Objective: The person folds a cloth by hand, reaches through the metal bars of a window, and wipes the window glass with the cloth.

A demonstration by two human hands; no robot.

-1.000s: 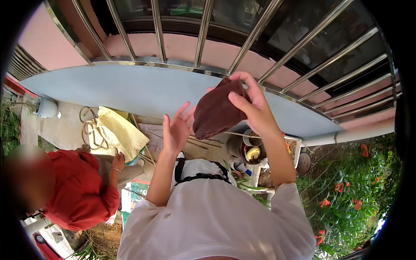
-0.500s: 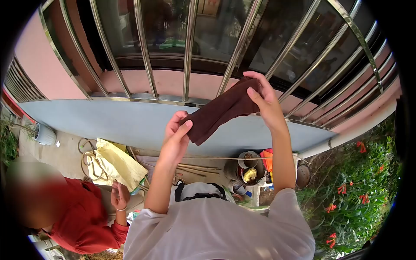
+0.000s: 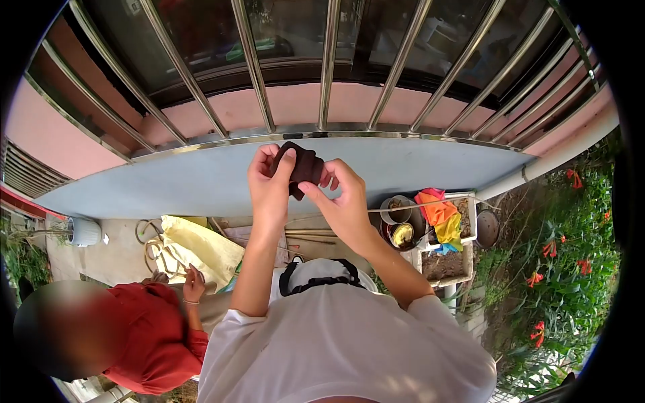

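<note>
A dark brown cloth [image 3: 306, 166], folded into a small thick bundle, is held up in front of the blue-grey wall. My left hand [image 3: 270, 180] grips its left side, with the thumb pressed on top. At the bundle's right edge, my right hand [image 3: 341, 201] pinches the cloth between thumb and fingers. Some fingertips of both hands are hidden behind the fabric.
Metal window bars [image 3: 327, 67] cross above the wall [image 3: 416, 158]. A person in a red top [image 3: 144, 336] is at lower left, near a yellow sack [image 3: 198, 248]. Planter boxes [image 3: 447, 265], a colourful cloth [image 3: 440, 218] and flowering plants [image 3: 551, 269] are on the right.
The cloth went from a long strip stretched between both hands to a compact folded bundle. My right hand came down and left, closer to my left hand. The view shifted.
</note>
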